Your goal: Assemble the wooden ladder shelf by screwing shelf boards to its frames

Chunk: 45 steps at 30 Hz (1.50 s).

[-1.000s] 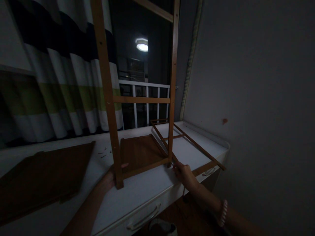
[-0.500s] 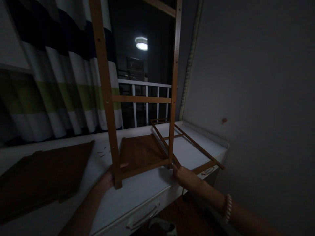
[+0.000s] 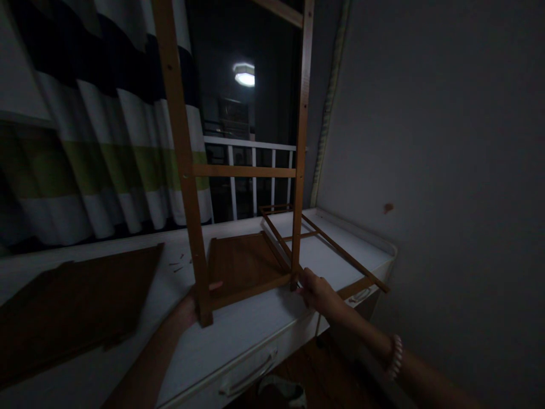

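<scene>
An upright wooden frame (image 3: 194,221) with crossbars stands on the white counter, a wooden shelf board (image 3: 244,258) at its foot. My left hand (image 3: 189,309) is closed round the bottom of its left post, one finger showing over the board's edge. My right hand (image 3: 315,292), a beaded bracelet at its wrist, is closed just right of the right post's foot. A thin dark bit shows at its fingertips by the post; what it holds is too dim to tell. Behind the right post lies a second wooden frame (image 3: 340,250), flat on the counter.
Another wooden panel (image 3: 85,301) lies at the left. Several small screws (image 3: 176,264) lie between it and the upright frame. The white counter (image 3: 238,335) has drawers with handles (image 3: 251,375) in front. A striped curtain (image 3: 128,130), window railing (image 3: 251,147) and grey wall (image 3: 447,142) surround it.
My right hand has turned and shifted slightly right and up, its fingers now a little away from the post's foot. The left hand and the upright frame stay nearly as before.
</scene>
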Motion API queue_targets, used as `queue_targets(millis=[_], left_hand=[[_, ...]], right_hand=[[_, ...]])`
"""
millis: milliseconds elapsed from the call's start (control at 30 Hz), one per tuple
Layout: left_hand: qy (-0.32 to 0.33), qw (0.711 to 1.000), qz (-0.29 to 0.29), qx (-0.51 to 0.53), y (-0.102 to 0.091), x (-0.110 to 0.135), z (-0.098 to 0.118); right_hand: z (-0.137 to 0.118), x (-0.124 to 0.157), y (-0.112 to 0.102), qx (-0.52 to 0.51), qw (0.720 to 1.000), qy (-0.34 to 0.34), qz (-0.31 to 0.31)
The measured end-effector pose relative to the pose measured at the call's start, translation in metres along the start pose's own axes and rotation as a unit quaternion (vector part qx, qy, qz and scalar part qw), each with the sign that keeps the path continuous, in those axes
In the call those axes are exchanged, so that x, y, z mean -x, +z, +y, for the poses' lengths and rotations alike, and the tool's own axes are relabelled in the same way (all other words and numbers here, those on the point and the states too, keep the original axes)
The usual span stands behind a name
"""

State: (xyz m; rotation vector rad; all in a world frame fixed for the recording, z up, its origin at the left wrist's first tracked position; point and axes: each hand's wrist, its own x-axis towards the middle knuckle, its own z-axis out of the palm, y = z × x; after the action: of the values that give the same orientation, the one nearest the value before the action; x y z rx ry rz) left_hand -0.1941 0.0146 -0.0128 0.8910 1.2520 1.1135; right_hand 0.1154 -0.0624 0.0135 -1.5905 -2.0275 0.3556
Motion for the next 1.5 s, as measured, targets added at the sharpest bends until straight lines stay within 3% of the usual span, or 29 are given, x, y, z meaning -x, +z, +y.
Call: queue_targets(millis=[133, 267, 700, 933, 1100, 1233, 1367, 1500], left_hand=[[-0.031, 0.999, -0.011, 0.03, -0.004, -0.011, -0.006], [-0.023, 0.999, -0.02, 0.031, -0.007, -0.016, -0.011], [-0.02, 1.0, 0.013, 0.006, 0.011, 0.013, 0.009], [0.001, 1.0, 0.005, 0.0, 0.013, 0.025, 0.015], [0.008, 1.0, 0.002, -0.008, 0.011, 0.025, 0.014], [-0.006, 1.0, 0.003, 0.015, 0.013, 0.027, 0.016], [-0.024, 0.999, -0.004, 0.032, 0.016, 0.031, 0.019], [-0.027, 0.999, 0.008, 0.033, 0.017, 0.032, 0.02]], right_hand=[[0.002, -0.002, -0.006, -0.021, 0.999, 0.033, 0.033], [0.003, -0.004, -0.012, -0.003, 0.998, 0.05, 0.023], [0.032, -0.011, -0.005, -0.032, 0.997, 0.044, -0.06], [0.029, -0.002, 0.004, 0.122, 0.99, -0.062, -0.026], [0.02, -0.005, 0.003, 0.268, 0.946, -0.176, -0.044], [0.021, -0.01, -0.008, 0.298, 0.921, -0.248, -0.043], [0.032, -0.008, -0.012, 0.302, 0.918, -0.254, -0.021], [0.039, -0.002, -0.001, 0.334, 0.914, -0.226, -0.038]])
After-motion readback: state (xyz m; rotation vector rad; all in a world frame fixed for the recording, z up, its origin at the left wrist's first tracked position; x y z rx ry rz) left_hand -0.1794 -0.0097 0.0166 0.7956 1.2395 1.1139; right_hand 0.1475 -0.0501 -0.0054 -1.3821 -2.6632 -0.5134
